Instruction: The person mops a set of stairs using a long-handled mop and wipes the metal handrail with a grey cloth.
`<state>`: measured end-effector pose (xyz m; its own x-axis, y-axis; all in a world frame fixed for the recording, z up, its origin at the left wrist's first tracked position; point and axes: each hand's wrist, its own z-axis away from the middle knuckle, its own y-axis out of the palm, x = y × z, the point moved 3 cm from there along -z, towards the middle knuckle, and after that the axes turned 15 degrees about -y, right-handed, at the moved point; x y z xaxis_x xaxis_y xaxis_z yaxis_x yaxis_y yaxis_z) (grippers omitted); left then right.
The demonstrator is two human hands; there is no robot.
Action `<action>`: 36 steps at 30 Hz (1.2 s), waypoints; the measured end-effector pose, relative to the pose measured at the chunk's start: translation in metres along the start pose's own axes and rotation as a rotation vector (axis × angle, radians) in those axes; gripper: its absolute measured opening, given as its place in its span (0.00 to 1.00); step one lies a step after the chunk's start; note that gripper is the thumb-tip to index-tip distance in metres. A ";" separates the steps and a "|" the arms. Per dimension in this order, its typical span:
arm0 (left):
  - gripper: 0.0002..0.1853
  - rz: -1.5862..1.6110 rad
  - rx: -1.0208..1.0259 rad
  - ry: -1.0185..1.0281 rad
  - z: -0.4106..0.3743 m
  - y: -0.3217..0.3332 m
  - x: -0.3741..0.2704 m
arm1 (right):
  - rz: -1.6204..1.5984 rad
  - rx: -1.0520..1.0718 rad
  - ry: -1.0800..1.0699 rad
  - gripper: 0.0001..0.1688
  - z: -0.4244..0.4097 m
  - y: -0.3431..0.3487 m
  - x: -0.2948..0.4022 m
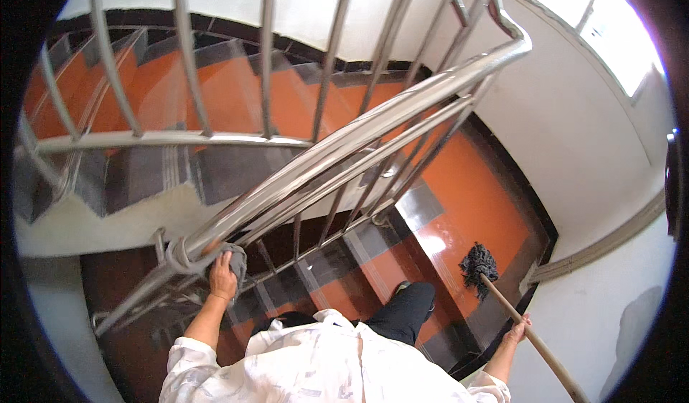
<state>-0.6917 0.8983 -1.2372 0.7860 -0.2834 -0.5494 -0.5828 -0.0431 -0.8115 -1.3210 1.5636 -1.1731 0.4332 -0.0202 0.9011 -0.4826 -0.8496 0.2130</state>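
My left hand (223, 279) presses a grey cloth (237, 266) against the stainless steel handrail (334, 136), just beside the rail's joint. At the lower right, my right hand (517, 332) is closed around the wooden handle (549, 357) of a mop. The dark grey mop head (478, 267) rests on the orange and grey landing (468, 187), close to the edge of the stairs. Part of the cloth is hidden by my left fingers.
Tiled steps (344, 284) run below me beside the metal balusters (297, 239). Another flight (226, 91) lies beyond the railing. A white wall (581, 134) with a window (592, 21) bounds the landing on the right.
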 end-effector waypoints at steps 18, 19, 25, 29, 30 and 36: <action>0.24 0.161 0.324 0.462 -0.211 0.121 -0.579 | 0.041 0.011 0.017 0.14 0.042 -0.029 0.036; 0.24 0.122 0.243 0.546 -0.226 0.128 -0.612 | 0.034 0.005 0.025 0.14 0.046 -0.025 0.034; 0.30 -0.019 0.228 0.495 -0.255 0.146 -0.725 | 0.026 -0.027 0.027 0.14 0.051 -0.017 0.048; 0.26 0.056 -0.033 0.593 -0.238 0.143 -0.679 | 0.081 0.019 0.002 0.14 0.045 -0.018 0.043; 0.28 0.098 -0.098 0.587 -0.227 0.143 -0.653 | 0.087 0.027 -0.001 0.14 0.045 -0.019 0.046; 0.29 -0.016 -0.177 0.483 -0.156 0.083 -0.432 | 0.190 0.049 0.021 0.18 0.057 0.007 0.044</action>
<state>-1.1120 0.8680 -1.0364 0.6344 -0.6901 -0.3483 -0.6302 -0.2007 -0.7501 -1.2623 1.5268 -1.1533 0.3219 -0.1718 0.9311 -0.5160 -0.8564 0.0204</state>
